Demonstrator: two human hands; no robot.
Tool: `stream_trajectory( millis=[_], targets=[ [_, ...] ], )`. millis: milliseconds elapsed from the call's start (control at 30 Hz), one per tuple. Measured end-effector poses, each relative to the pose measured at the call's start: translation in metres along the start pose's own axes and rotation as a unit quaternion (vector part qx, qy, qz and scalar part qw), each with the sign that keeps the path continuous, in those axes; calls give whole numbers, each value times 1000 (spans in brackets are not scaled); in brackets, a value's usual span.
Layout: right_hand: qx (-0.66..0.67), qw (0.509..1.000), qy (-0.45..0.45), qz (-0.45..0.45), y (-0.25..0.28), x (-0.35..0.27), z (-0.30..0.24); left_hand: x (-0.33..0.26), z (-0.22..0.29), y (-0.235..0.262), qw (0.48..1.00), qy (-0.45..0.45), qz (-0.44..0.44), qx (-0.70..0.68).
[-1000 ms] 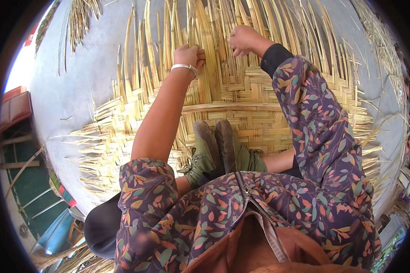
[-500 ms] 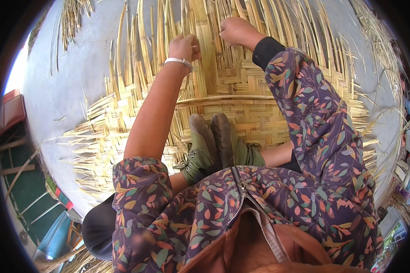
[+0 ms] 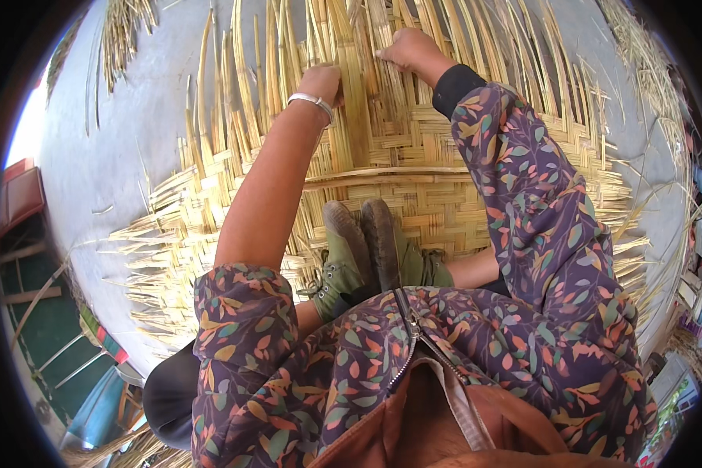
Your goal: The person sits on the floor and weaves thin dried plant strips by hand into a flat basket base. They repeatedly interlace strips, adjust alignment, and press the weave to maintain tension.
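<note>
Kneeling on a woven bamboo mat (image 3: 444, 203). Left hand (image 3: 324, 82) and right hand (image 3: 407, 51) pinch loose bamboo strips (image 3: 351, 47) at twelve o'clock: light, springy, splintery; best gripped near the weave.

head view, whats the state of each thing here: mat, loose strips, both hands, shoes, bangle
woven bamboo mat: flat on the ground, centre woven, edges unfinished
loose bamboo strips: unwoven, fanning out from the mat's far edge
left hand: pressed down on the strips, fingers curled
right hand: on the strips, fingertips pinching at them
green shoes: worn, side by side on the mat
silver bangle: on the left wrist
</note>
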State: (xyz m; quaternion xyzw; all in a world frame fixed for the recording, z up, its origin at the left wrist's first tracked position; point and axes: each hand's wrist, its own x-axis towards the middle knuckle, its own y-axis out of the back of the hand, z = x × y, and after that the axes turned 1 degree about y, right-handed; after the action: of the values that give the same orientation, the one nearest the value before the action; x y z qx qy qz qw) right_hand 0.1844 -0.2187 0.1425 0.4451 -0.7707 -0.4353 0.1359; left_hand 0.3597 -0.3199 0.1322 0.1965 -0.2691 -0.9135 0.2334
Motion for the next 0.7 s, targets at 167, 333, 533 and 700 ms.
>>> stream_trajectory(
  millis=[167, 333, 533, 700],
  targets=[
    [183, 983, 28, 18, -8, 5, 30, -11, 14, -4, 990, 28, 3, -137],
    [-3, 1000, -3, 18, 0, -7, 4, -7, 7, -12, 934, 128, 23, -333],
    [-143, 989, 13, 43, 2, -20, -14, 32, -68, -34, 955, -29, 28, -295],
    [-106, 985, 97, 96, -8, -11, 11, -4, 16, -17, 825, 184, -13, -533]
  ],
)
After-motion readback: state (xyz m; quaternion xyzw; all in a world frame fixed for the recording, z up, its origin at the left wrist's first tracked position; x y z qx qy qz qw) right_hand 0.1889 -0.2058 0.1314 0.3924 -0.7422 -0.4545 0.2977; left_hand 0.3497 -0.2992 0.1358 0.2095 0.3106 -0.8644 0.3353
